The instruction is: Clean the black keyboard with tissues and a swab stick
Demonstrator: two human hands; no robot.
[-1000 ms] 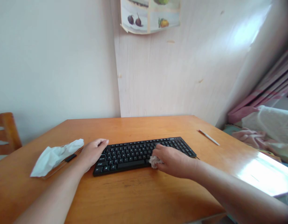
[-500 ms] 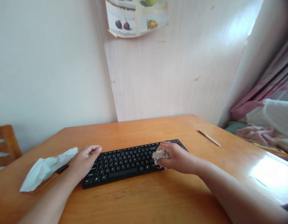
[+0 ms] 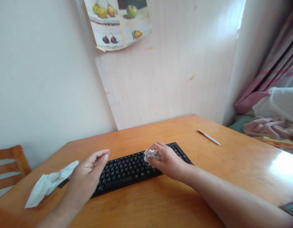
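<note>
A black keyboard lies at a slant on the wooden table. My right hand grips a crumpled, greyish-white tissue over the right-hand part of the letter keys. My left hand is by the keyboard's left end and hides that corner. Its fingers are curled with the thumb close against them, and I see nothing between them. Left of this hand, a white tissue lies spread on the table, beside a thin tool with a black handle and a slim shaft.
A thin white stick, perhaps a pen, lies on the far right of the table. Behind the table is a wall panel with a fruit picture. A wooden chair stands at left; bundled cloth and a pink curtain are at right.
My right hand has shifted left along the keys with the crumpled tissue. My left hand looks nearer and higher, covering more of the keyboard's left end. The camera view has tilted and turned.
</note>
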